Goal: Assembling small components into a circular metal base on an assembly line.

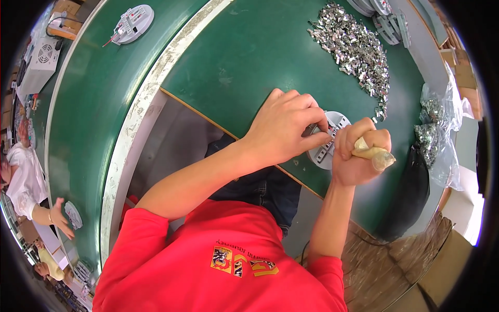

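Observation:
A round light-grey plastic part (340, 118) with slots lies on the green table, partly covered by both hands. My left hand (286, 125) reaches over its left side, thumb and index finger pinched together above it. What they pinch is too small and hidden to make out. My right hand (358, 156) is a fist on the part's right side. It grips a hand tool with a pale yellow handle (382, 158), whose rounded end sticks out of the fist. The tool's tip is hidden by the fingers.
A heap of small shiny metal clips (358, 47) spreads over the far right of the table. Grey parts (387, 28) are stacked behind it. Clear plastic bags (436, 130) sit at the right edge. Left runs a green conveyor (99, 83) carrying another round part (135, 23); a co-worker's hand (60, 218) reaches onto it.

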Available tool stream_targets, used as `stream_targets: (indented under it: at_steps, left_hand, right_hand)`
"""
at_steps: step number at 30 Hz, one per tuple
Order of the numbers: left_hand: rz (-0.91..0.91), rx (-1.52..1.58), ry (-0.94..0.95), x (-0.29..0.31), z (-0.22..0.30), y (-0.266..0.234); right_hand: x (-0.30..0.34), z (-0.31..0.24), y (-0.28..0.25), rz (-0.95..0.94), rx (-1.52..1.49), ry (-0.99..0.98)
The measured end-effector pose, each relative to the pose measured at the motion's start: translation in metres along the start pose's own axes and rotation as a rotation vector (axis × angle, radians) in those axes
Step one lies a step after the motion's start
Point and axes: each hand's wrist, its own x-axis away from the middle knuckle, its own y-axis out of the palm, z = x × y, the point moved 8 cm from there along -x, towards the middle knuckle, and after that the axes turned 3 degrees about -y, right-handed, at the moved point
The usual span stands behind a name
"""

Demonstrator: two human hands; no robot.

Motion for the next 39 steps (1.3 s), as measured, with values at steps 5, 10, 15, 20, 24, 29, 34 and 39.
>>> stream_targets:
  at_steps: [5, 10, 15, 20, 24, 29, 34, 39]
  left_hand:
    - [0.059, -0.052, 0.127, 0.038, 0.022, -0.054]
    - [0.367, -0.068, 0.007, 0.149, 0.043, -0.268]
    - [1.231, -0.443, -0.572, 0.338, -0.031, -0.572]
    - [1.285, -0.876, -0.908, 0.459, -0.149, -0.737]
    - [1.252, -1.071, -1.080, 0.484, -0.191, -0.762]
    - [1.134, -1.006, -0.941, 0.338, -0.178, -0.674]
    - [0.446, -0.572, -0.683, 0.160, -0.128, -0.523]
    - [0.141, -0.858, -0.802, 0.090, -0.111, -0.428]
  right_hand:
    - [0.014, -0.021, 0.022, 0.148, -0.314, -0.003]
    - [0.025, -0.144, 0.036, 0.245, -0.180, -0.198]
    - [0.014, -0.124, 0.113, -0.026, -0.414, -0.067]
    - [0.006, -0.120, 0.113, -0.052, -0.464, -0.009]
    - [0.005, -0.114, 0.112, -0.062, -0.548, 0.030]
    - [0.003, -0.117, 0.099, 0.107, -0.419, 0.038]
    - [0.002, -0.102, 0.100, 0.086, -0.409, 0.085]
    - [0.000, -0.106, 0.079, 0.128, -0.367, 0.065]
